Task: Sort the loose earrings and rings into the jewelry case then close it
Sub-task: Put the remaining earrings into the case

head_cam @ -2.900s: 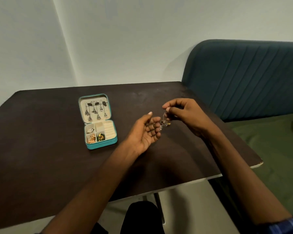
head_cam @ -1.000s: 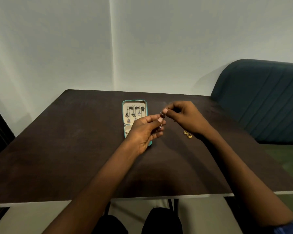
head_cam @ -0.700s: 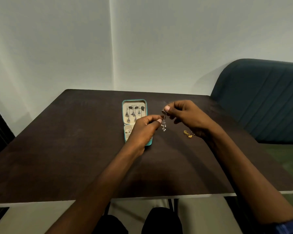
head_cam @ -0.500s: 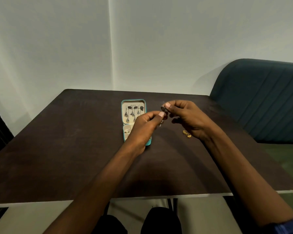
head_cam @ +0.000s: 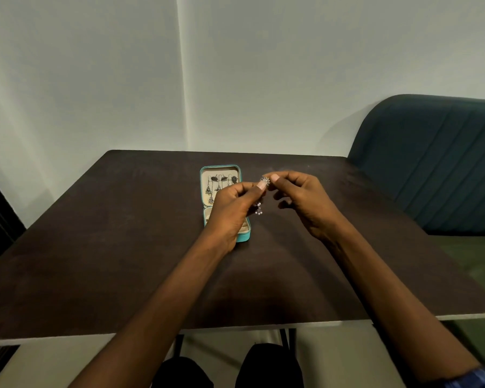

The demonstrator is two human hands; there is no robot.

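Observation:
The teal jewelry case (head_cam: 245, 237) lies open at the middle of the dark table (head_cam: 123, 233). Several silver drop earrings (head_cam: 216, 186) hang in its raised lid. My left hand (head_cam: 231, 211) hovers over the lower tray and hides most of it. My right hand (head_cam: 303, 200) is just right of the case. Between the thumb and fingertips of both hands I pinch a silver earring (head_cam: 264, 180). Its beaded drop (head_cam: 258, 209) dangles below my left fingers, above the table.
A teal padded seat back (head_cam: 431, 163) stands to the right of the table, with a green cushion (head_cam: 476, 256) below it. Pale walls meet in a corner behind the table. My knees (head_cam: 266, 365) show under the near edge.
Both hands stay together beside the case, turning the silver earring between the fingertips. The small gold piece seen on the table by my right wrist is now hidden behind that hand.

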